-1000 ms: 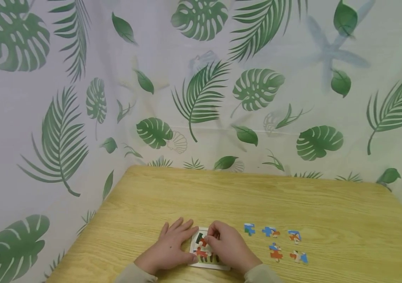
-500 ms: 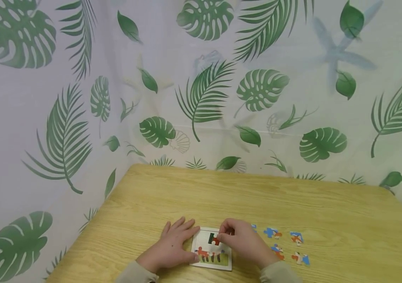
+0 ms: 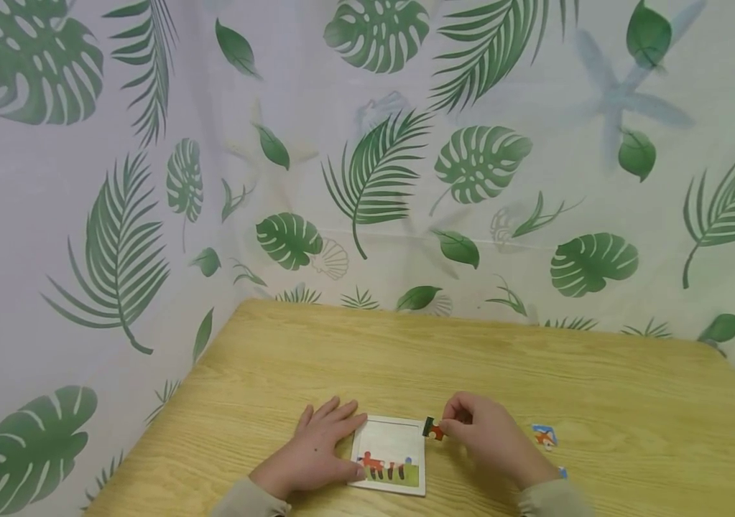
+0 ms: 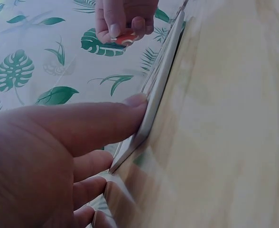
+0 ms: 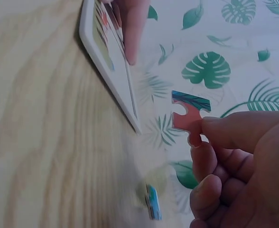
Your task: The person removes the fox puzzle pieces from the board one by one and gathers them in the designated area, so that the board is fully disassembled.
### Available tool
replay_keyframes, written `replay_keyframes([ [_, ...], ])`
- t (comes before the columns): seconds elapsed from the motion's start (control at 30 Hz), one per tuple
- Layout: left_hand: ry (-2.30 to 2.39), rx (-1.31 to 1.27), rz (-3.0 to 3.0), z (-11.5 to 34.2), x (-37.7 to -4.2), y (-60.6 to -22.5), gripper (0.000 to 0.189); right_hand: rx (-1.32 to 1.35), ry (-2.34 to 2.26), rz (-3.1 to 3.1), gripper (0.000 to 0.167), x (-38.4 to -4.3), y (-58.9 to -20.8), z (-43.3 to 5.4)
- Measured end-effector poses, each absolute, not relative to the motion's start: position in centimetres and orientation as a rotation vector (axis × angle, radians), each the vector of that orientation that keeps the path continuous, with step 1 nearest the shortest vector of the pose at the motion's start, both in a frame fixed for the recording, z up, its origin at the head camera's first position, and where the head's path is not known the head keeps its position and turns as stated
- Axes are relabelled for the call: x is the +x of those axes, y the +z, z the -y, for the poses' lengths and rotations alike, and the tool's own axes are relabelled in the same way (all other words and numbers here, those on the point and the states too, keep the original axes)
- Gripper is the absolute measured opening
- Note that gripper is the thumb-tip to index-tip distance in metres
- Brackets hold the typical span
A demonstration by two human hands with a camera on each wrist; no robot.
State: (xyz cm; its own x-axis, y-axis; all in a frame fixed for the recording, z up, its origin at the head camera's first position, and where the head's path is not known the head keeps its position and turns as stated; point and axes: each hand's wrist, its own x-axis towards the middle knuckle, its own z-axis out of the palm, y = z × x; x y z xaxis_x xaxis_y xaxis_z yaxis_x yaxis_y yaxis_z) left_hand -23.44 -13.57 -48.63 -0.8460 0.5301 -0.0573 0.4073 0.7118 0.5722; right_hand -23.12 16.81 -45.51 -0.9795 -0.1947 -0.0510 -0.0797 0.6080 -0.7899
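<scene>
In the head view my left hand rests spread beside a small white-framed puzzle tray, its thumb on the tray's near left edge. The left wrist view has that thumb pressing the tray's rim. Along the tray's bottom lies a joined row of pieces with red, dark legs and green; above it the pale base shows. Just right of the tray, my right hand pinches a puzzle piece between thumb and finger. The right wrist view shows this piece as red with a dark green edge, held raised.
Right of my right hand lies a loose blue and orange puzzle piece; the blue corner of another piece shows by the sleeve. The hand hides other loose pieces. Leaf-patterned sheeting rises behind the wooden table.
My right hand has carried the red and green puzzle piece from over the tray to the right, past its edge. The tray's upper area is uncovered. My left hand has stayed put.
</scene>
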Motion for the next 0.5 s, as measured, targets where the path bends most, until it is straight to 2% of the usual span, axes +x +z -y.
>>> replay_keyframes([
  [0.5, 0.812, 0.755, -2.705, 13.6, -23.5, -48.8, 0.084, -0.174, -1.233, -2.689, 0.01, -22.8, -45.6, -20.0],
])
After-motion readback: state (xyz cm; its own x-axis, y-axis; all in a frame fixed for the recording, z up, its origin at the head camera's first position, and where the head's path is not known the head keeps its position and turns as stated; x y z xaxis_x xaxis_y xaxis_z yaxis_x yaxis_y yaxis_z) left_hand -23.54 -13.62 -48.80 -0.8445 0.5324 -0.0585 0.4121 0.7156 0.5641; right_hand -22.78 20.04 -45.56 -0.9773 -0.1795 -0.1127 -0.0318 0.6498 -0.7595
